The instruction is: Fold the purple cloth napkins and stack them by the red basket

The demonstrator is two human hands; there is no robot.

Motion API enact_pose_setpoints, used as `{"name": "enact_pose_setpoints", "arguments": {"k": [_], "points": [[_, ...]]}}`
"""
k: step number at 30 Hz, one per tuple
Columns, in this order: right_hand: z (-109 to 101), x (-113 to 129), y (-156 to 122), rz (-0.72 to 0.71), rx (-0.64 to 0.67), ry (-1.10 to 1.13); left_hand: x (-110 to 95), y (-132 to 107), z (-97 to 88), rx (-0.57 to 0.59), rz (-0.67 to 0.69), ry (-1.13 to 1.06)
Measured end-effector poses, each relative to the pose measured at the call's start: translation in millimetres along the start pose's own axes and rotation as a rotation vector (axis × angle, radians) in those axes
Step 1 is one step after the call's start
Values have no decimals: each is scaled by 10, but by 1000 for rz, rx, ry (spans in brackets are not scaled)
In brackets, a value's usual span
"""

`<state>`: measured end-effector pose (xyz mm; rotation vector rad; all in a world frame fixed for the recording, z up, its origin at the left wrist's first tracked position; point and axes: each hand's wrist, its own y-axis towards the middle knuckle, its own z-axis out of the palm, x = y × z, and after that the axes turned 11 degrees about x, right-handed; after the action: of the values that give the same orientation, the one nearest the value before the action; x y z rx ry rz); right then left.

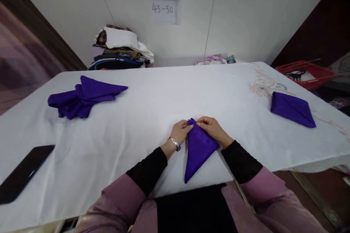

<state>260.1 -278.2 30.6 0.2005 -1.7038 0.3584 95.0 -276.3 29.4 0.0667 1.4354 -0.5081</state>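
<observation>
- At the white-draped counter (164, 94): one folded triangular purple cloth (201, 147), one folded four-sided purple cloth (293, 109) at right, one rumpled purple cloth heap (87, 96) at left, perhaps several pieces.
- The triangular cloth looks smooth and satiny, near point narrow, far tip gathered.
- Left grip (180, 131) and right grip (214, 129) both pinch that tip; the cloth extends from them toward the wearer.

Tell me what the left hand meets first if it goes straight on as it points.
Most likely the folded purple cloth at its fingertips, then the right hand just beyond, though depth is unclear.
</observation>
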Motion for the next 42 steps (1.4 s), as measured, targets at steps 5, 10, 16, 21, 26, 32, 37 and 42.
{"name": "enact_pose_setpoints", "arguments": {"k": [5, 10, 16, 21, 26, 32, 37, 42], "points": [[25, -5, 17, -43, 7, -62, 26, -8, -15, -10, 67, 71], [48, 12, 20, -74, -31, -103, 29, -20, -15, 26, 92, 72], [69, 15, 19, -112, -23, -97, 8, -23, -7, 62, 87, 42], [78, 7, 15, -164, 12, -134, 6, -14, -17, 75, 97, 51], [49, 58, -7, -206, 92, -236, 21, 23, -38, 34, 93, 90], [-24, 135, -68, -183, 91, -401, -44, 97, -68, -24, -33, 224], [-39, 62, -54, -154, 74, -589, -53, 193, -97, -4, -11, 329], [-29, 13, -47, -138, 18, -719, -36, 344, -85, -25, 80, 537]]}}
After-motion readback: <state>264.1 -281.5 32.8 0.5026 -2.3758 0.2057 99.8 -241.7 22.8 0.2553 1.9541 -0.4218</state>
